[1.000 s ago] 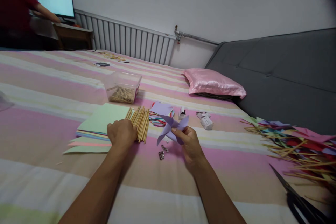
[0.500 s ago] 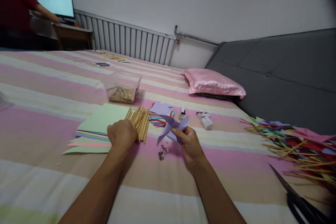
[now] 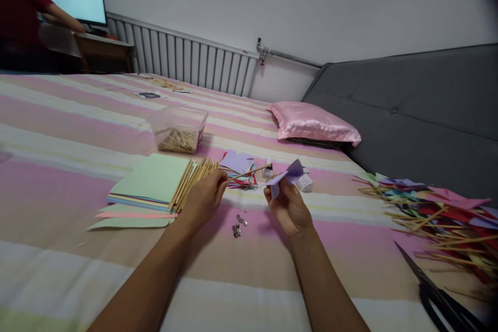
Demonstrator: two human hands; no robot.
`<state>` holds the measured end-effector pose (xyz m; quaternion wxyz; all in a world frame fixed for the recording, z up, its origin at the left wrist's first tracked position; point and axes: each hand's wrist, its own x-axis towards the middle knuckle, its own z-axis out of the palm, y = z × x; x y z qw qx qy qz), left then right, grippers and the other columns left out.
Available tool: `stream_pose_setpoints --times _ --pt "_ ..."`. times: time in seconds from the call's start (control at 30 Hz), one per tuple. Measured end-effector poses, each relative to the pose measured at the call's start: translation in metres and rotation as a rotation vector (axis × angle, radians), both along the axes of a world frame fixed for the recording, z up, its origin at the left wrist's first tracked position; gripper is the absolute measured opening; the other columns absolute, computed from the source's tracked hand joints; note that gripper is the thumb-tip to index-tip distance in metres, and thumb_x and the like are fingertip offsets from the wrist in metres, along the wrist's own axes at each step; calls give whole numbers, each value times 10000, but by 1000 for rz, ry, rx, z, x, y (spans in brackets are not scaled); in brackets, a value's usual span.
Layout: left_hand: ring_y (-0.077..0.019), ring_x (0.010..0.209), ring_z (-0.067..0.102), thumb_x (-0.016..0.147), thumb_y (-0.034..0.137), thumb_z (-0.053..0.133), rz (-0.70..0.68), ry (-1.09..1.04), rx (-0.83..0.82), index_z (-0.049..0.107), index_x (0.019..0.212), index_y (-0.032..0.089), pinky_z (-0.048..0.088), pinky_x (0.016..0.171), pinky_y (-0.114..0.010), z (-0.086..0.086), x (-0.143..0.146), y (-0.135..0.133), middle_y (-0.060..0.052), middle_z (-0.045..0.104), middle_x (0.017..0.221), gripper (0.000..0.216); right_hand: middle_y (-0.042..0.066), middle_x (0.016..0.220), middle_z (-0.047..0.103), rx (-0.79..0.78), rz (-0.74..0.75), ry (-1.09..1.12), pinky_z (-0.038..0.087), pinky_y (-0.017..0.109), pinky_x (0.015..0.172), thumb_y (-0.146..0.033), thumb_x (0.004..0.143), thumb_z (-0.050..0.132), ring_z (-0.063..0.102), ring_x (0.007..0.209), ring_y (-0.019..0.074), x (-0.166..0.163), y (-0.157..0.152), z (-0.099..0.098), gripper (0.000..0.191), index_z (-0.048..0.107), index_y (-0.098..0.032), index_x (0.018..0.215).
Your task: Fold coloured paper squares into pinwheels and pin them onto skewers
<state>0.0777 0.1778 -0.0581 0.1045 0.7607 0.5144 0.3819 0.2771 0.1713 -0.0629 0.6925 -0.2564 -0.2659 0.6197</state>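
Observation:
My left hand [image 3: 206,194] pinches one thin wooden stick [image 3: 249,172], which points right toward the other hand. Behind that hand lies a bundle of wooden sticks [image 3: 190,179] on a stack of coloured paper sheets [image 3: 151,181]. My right hand [image 3: 290,207] is closed on a purple paper pinwheel [image 3: 286,176], turned partly edge-on. The stick's tip is a little apart from the pinwheel. Below and between the hands sit small metal pins [image 3: 237,229] in a loose group. A pile of cut paper squares [image 3: 238,163], purple on top, lies behind the stick.
A clear plastic box [image 3: 179,132] of short sticks stands farther back. Small white boxes [image 3: 305,182] lie behind my right hand. Finished pinwheels on sticks [image 3: 447,223] and scissors [image 3: 431,285] are at right. A pink pillow [image 3: 315,124] rests by the headboard; a person [image 3: 23,21] sits far left.
My left hand has moved right from the bundle, bringing out one stick. My right hand has shifted slightly right and tilted the pinwheel, so its face no longer shows flat.

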Motion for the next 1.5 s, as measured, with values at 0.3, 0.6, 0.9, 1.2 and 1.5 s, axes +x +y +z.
stream_pose_setpoints --times 0.3,0.6,0.9,1.2,1.5 --pt "-155 636 501 881 271 417 -91 9 -24 517 834 184 342 582 -262 5 3 -4 -30 599 744 141 -43 838 721 44 -87 40 519 226 641 -239 571 809 643 743 110 3 2 4 232 683 -261 765" --pt "-170 745 584 903 315 412 -182 -42 -4 620 969 183 403 658 -275 7 6 -9 -58 678 867 255 18 802 711 107 -74 -168 531 338 810 -343 549 820 643 825 190 -10 -4 2 257 686 -220 729" --pt "-139 656 584 877 312 493 -185 -150 101 689 942 186 418 623 -244 6 4 -10 -49 705 820 242 34 937 685 283 57 -225 491 288 774 -325 604 804 607 777 151 -9 -11 5 179 703 -226 714" --pt "-120 548 532 828 242 546 -169 -247 151 737 925 171 413 532 -236 11 -1 -12 -36 631 648 225 56 967 662 562 -253 -770 470 343 813 -173 750 675 601 930 204 -7 -17 11 68 692 -237 762" --pt "-134 694 595 807 157 549 -300 -271 173 716 1012 202 476 585 -229 10 -8 -7 -39 641 769 268 55 990 636 805 -541 -1101 501 361 812 -108 781 623 616 924 195 -7 -19 14 139 676 -225 834"
